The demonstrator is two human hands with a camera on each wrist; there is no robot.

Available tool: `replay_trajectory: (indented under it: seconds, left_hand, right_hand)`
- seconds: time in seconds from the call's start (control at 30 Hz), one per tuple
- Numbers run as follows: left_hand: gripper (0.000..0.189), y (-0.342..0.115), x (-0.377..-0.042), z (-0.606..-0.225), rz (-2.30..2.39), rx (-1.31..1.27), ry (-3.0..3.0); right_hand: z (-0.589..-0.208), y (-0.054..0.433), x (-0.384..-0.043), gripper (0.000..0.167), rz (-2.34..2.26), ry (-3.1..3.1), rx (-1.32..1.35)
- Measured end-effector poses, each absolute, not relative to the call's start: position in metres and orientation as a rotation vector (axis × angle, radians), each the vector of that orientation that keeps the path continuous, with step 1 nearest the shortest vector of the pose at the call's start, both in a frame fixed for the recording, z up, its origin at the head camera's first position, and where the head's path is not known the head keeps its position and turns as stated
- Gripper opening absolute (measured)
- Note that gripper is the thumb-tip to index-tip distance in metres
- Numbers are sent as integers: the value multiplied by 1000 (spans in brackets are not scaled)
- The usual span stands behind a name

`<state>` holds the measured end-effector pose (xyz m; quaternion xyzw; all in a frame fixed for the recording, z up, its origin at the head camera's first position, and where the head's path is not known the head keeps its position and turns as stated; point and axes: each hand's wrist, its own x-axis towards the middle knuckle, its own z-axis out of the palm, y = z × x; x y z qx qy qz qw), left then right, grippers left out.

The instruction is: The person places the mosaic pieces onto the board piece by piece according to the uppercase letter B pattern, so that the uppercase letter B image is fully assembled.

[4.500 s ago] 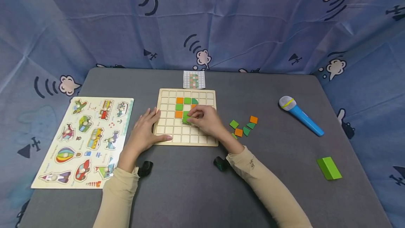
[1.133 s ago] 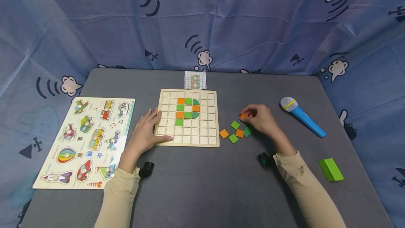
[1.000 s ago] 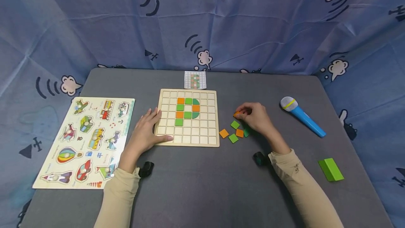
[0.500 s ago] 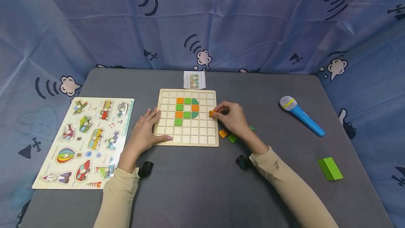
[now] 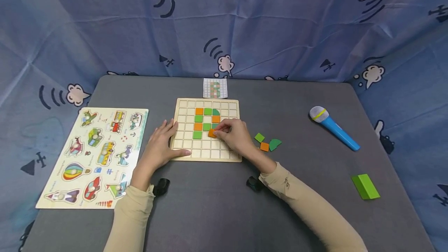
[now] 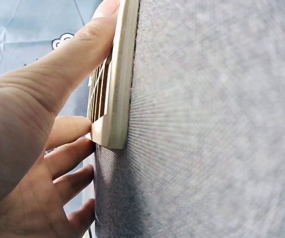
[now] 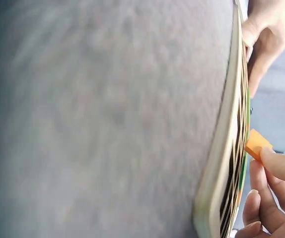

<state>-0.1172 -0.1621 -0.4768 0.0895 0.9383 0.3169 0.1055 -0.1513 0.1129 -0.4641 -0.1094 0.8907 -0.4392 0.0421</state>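
My right hand pinches an orange square tile between thumb and fingers, over the wooden grid board. In the right wrist view the orange tile is tilted, its lower corner right at the board's surface. Beside it, orange and green tiles sit in the grid, among them a green square tile; the fingers partly cover a quarter-round dark green one. My left hand steadies the board's left side, thumb lying over the near edge. In the left wrist view its fingers touch the board's edge.
Loose tiles lie right of the board: a green square, an orange square and dark green pieces. A pattern card lies behind the board. A picture puzzle is at left; a toy microphone and green block at right.
My right hand put a green tile into the grid, picked an orange square from the loose tiles and carried it left over the board. The left hand stays in place.
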Motion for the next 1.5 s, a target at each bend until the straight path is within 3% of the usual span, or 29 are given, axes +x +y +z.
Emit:
replay_trajectory:
  seconds: [1.0,1.5]
  left_hand:
    - [113,-161,-117,-474,930,255,2768]
    - [112,-161,-117,-475,924,268,2775]
  right_hand:
    - [-462,89,-153,6,-1101,2804,-391]
    - [-460,99,-150,24,-1051,2803,-366]
